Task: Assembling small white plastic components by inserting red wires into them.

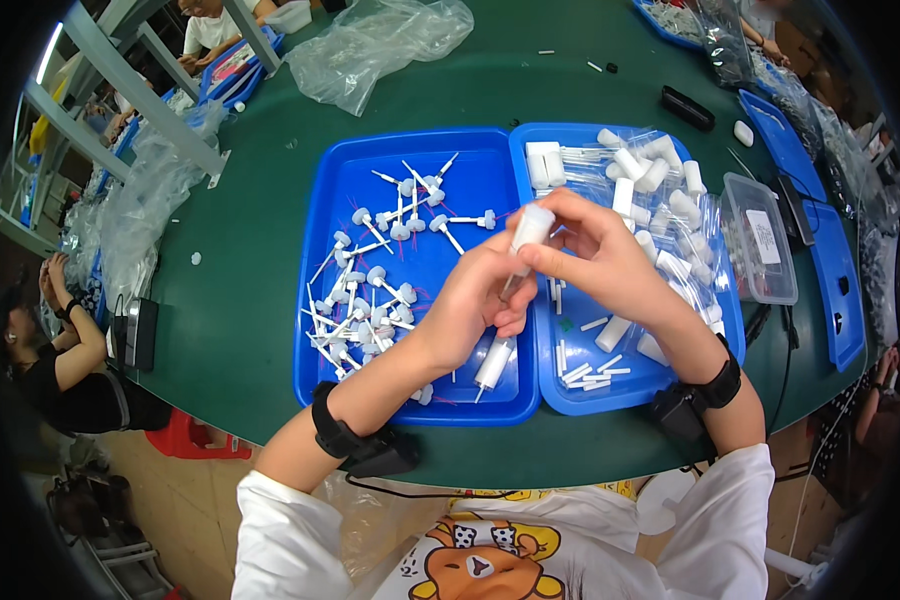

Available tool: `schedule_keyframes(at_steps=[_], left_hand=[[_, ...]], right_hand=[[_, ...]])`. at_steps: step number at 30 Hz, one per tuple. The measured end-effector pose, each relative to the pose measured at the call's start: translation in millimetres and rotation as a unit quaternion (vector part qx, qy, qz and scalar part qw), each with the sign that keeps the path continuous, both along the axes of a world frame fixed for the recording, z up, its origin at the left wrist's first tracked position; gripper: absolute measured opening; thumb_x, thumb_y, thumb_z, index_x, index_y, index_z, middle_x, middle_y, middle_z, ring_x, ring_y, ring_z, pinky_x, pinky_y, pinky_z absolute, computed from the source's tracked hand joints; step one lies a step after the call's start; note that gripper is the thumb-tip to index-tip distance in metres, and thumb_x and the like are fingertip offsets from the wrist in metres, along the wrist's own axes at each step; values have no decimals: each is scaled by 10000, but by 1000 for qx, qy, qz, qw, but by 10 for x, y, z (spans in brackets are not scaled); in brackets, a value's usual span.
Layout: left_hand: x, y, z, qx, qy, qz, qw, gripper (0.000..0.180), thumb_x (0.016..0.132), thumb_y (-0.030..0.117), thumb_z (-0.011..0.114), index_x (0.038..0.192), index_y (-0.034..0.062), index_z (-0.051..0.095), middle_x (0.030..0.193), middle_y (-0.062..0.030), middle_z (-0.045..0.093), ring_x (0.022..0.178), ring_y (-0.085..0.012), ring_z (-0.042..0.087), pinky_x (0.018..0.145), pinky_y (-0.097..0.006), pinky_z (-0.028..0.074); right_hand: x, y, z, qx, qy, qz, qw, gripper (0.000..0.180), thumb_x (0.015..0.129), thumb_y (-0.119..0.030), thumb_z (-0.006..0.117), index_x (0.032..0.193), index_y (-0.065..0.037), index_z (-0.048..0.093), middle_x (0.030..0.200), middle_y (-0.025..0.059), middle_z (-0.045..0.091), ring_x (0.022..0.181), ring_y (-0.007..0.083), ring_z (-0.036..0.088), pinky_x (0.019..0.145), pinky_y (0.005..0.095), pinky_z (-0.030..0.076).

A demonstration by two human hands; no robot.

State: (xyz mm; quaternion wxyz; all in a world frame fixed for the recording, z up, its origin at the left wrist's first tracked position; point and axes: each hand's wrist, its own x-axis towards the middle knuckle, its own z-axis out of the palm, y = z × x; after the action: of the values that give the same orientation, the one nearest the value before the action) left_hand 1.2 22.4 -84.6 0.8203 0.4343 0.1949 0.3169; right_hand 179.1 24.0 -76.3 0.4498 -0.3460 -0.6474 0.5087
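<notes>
Between both hands, above the seam of two blue trays, is a small white cylinder (533, 228) with a thinner part at its lower end, tilted. My right hand (605, 255) pinches it at the side with thumb and fingers. Around its lower end my left hand (467, 300) is closed; the fingers partly hide that end. Under my left hand lies another white cylinder (492, 365) with a thin pin. In the left blue tray (370, 160) are several white sticks with grey round heads (375, 275) and thin red wires. White cylinders (653, 176), some in clear bags, fill the right blue tray (580, 398).
Short white tubes (590, 378) lie in the right tray's near part. A clear plastic box (758, 240) stands right of it. Farther off are a black case (687, 108), a clear plastic bag (380, 55) and a grey metal frame (135, 85). Other people sit around the green table (250, 220).
</notes>
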Motion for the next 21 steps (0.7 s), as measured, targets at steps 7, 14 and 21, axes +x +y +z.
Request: schedule_keyframes(at_steps=[7,14,21], left_hand=[[7,-148,174,-52,-13,71,996,376,986,361,271,1073,41,450,767,-71,528,632,-148,551,548,-298,478],[-36,-232,159,-113,-90,-11,989,313,985,303,311,1091,38,440,935,-124,556,809,-213,581,741,-343,473],[-50,-212,78,-111,-147,-28,983,295,982,307,293,1059,64,441,898,-81,534,716,-171,527,665,-309,432]], right_hand=[[-110,-64,78,111,83,-60,988,248,853,-59,581,1084,-21,499,1066,88,557,979,164,560,839,301,438],[-160,-128,91,55,141,-31,988,165,855,30,530,1021,25,531,1079,143,587,1036,196,565,914,335,440],[-148,-150,115,69,118,-6,991,224,841,49,546,1065,47,557,1077,148,597,1034,199,569,911,330,450]])
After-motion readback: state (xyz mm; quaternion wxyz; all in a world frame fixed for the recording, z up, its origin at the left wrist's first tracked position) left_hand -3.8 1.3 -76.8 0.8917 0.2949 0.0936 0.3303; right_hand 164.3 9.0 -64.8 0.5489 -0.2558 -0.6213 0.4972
